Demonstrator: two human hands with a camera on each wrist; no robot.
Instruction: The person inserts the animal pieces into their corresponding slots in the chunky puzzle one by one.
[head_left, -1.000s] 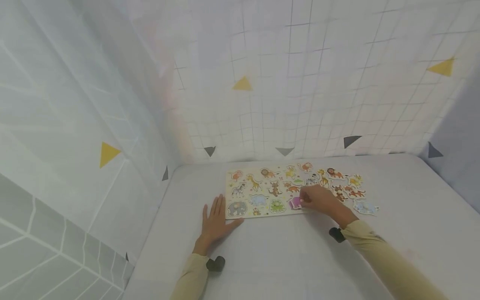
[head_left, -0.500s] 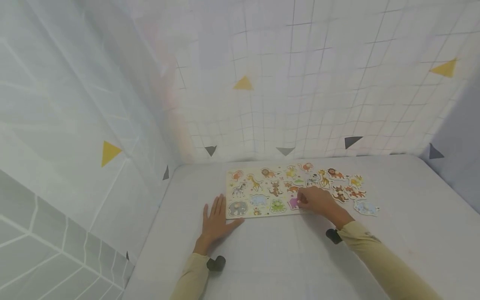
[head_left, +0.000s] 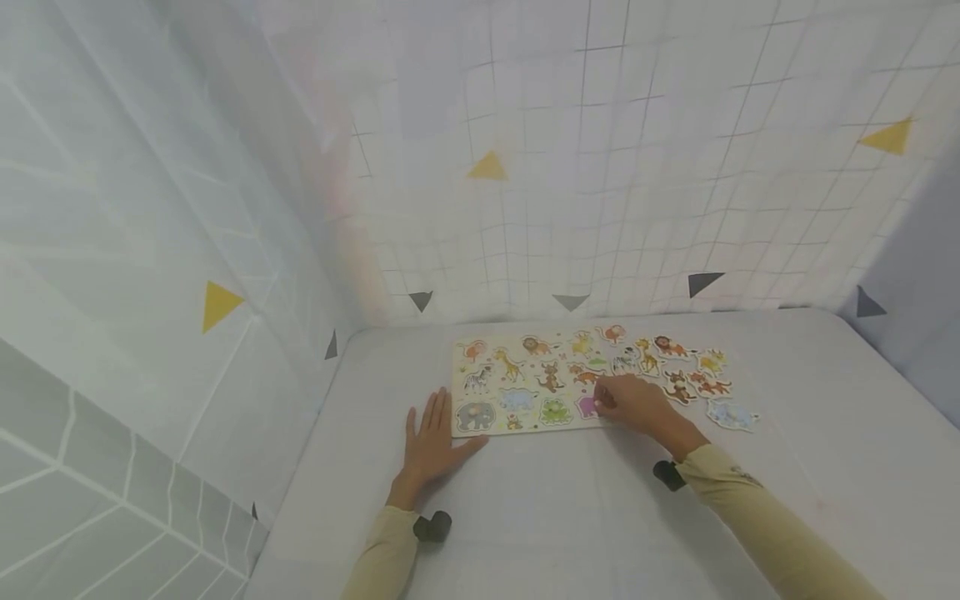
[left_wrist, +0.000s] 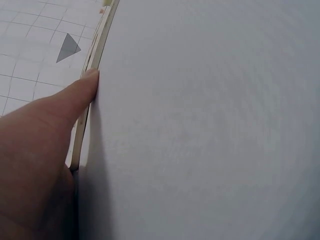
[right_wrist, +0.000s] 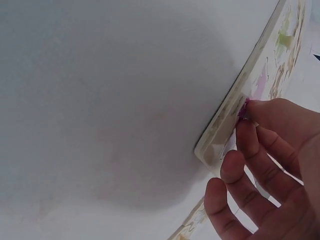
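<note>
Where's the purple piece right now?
In the head view, the purple piece is near the front edge of the board, right of the green frog, pinched by the right hand.

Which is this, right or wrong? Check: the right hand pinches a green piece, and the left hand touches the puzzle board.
Wrong colour: the right wrist view shows a purple piece, not a green one. The right hand does pinch it, and the left hand touches the puzzle board.
</note>
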